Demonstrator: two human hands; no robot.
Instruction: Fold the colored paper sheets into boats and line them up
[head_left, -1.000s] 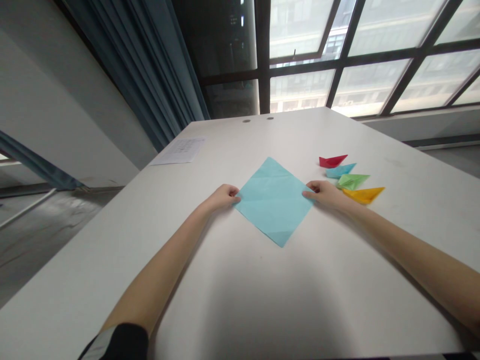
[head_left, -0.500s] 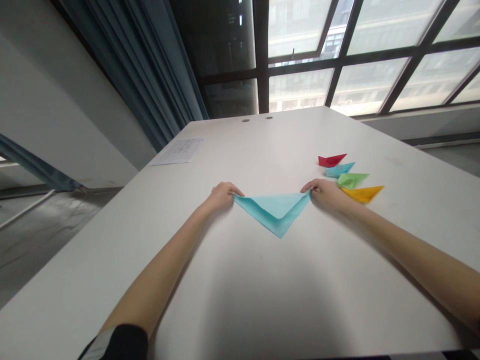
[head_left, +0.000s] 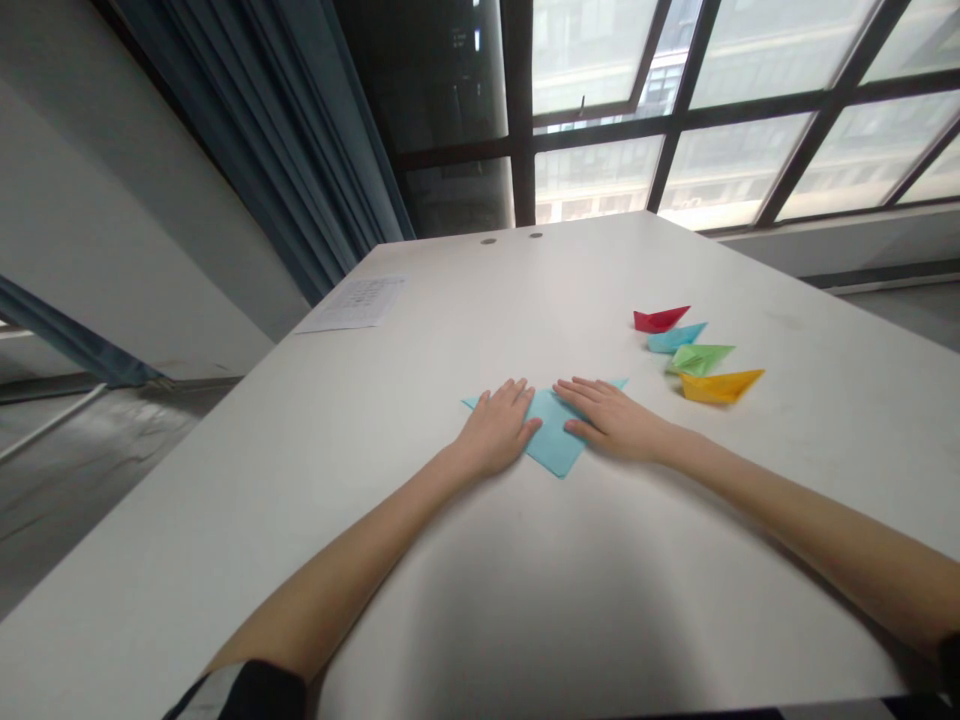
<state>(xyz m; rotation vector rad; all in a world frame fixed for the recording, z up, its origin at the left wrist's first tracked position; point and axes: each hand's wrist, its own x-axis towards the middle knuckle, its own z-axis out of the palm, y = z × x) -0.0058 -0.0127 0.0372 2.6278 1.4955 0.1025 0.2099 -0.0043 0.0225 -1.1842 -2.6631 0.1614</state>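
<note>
A light blue sheet of paper (head_left: 553,440), folded into a triangle, lies on the white table with one corner pointing toward me. My left hand (head_left: 499,425) rests flat over its left half, fingers stretched out. On its right half lies my right hand (head_left: 607,418), also flat with the fingers extended. The thumbs face each other across the bare middle of the paper. Both side tips of the triangle stick out past my hands; much of the top fold is covered.
To the right stand folded paper boats: red (head_left: 660,320), blue (head_left: 675,338), green (head_left: 699,359) and yellow (head_left: 721,386). A printed sheet (head_left: 354,304) lies at the table's left edge. Beyond the white table (head_left: 465,560) are a blue curtain (head_left: 277,130) and windows.
Both hands have let go of the paper's side corners and moved inward, now lying flat on it. The raised layer of the fold is pressed down.
</note>
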